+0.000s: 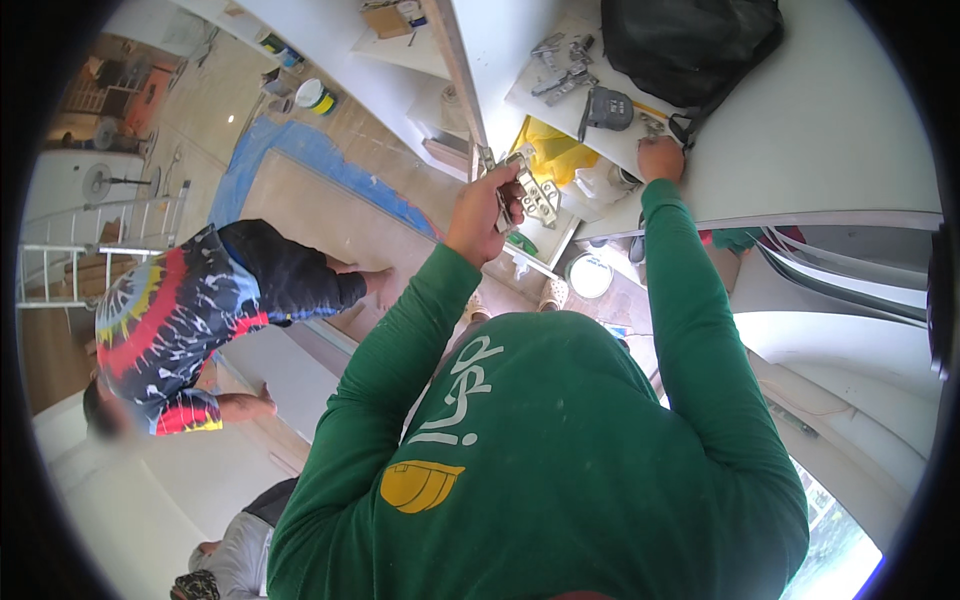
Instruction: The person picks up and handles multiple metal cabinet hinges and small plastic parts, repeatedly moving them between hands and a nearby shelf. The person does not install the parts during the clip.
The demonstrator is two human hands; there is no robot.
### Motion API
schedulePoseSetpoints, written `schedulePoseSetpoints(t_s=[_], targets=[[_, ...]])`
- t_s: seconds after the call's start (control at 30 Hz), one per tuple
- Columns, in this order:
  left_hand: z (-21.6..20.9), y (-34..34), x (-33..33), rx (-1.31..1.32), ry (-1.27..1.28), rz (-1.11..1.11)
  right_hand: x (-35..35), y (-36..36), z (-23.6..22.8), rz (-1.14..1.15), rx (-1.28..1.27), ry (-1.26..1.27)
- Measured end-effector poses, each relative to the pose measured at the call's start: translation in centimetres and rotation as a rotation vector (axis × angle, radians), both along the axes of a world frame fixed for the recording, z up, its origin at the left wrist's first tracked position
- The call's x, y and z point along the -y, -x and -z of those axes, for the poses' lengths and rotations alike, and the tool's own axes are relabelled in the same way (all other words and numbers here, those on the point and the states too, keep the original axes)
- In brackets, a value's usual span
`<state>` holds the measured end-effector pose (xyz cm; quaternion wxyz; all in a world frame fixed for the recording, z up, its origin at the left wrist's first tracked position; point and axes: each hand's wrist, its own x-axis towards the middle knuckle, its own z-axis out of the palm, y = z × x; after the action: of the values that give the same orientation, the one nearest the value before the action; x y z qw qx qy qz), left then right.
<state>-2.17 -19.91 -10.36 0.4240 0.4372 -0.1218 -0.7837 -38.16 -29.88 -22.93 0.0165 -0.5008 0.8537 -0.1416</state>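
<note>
My left hand (483, 218) is closed around a few metal cabinet hinges (540, 199), whose plates stick out past my fingers. My right hand (661, 160) rests at the white shelf with its fingers curled, beside small metal pieces (652, 122). What it grips, if anything, is hidden. Farther back on the shelf lies a loose group of more metal hinges (566, 80). A grey tape measure (607, 108) sits between them and my right hand, near a yellow pencil-like stick (652, 111).
A black bag (690, 50) lies on the shelf. Below it are a yellow plastic bag (555, 152) and a white bucket (589, 275). At left, a person in a tie-dye shirt (185, 320) bends over near a ladder (60, 250). Another person (240, 550) is at lower left.
</note>
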Motion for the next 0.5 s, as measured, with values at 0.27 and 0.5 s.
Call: schedulePoseSetpoints(t_s=[0.27, 0.5], targets=[[0.4, -2.5, -0.1, -0.165, -0.119, -0.137, -9.8, -7.9, -9.9, 0.035, 2.288, 0.274], [-1.6, -3.0, -1.1, -0.385, -0.107, -0.026, -15.6, -16.2, -17.5, -0.195, 2.465, -0.021]])
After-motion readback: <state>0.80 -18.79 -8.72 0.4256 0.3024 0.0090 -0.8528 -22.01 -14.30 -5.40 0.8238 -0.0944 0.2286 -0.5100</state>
